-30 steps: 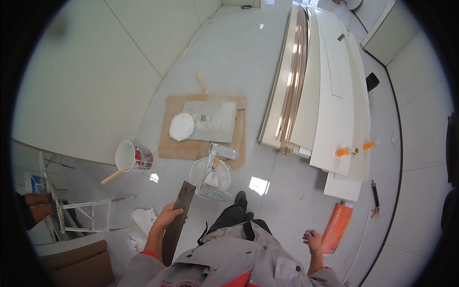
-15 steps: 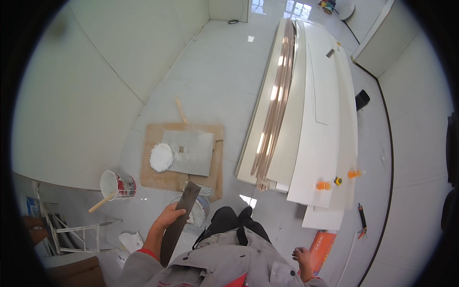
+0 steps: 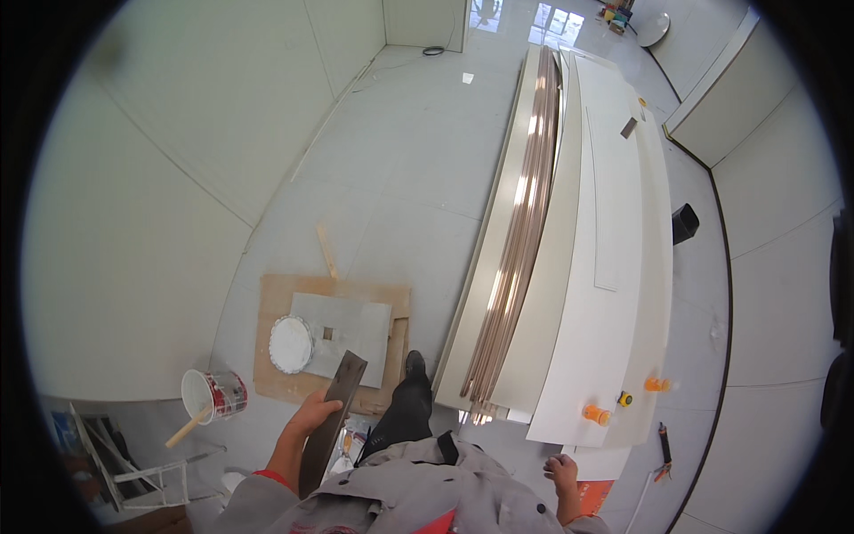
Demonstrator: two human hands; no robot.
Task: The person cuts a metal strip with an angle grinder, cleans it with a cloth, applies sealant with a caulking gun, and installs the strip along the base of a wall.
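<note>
My left hand (image 3: pixel 313 415) is wrapped round a long, flat dark brown board (image 3: pixel 346 377), which slants up past my left side. My right hand (image 3: pixel 560 470) hangs at the lower right with fingers loosely curled and apart, and nothing shows in it. Beyond the board's upper end, a grey square plate (image 3: pixel 356 325) lies on a sheet of brown cardboard (image 3: pixel 334 284). A round, white-coated lid (image 3: pixel 291 344) sits on the plate's left side. My shoe (image 3: pixel 414 363) is beside the cardboard's right edge.
Stacked white panels (image 3: pixel 614 338) lie to the right, with shiny brown strips (image 3: pixel 520 222) along them. Orange bottles (image 3: pixel 597 415) and a yellow tape measure (image 3: pixel 625 399) rest there. On the left are a bucket (image 3: pixel 212 396) and a white metal step frame (image 3: pixel 169 472). A caulking gun (image 3: pixel 664 452) lies right.
I have stepped forward: the panels, cardboard and bucket sit lower in view, and one leg now extends toward the cardboard. The brown board stays in my left hand.
</note>
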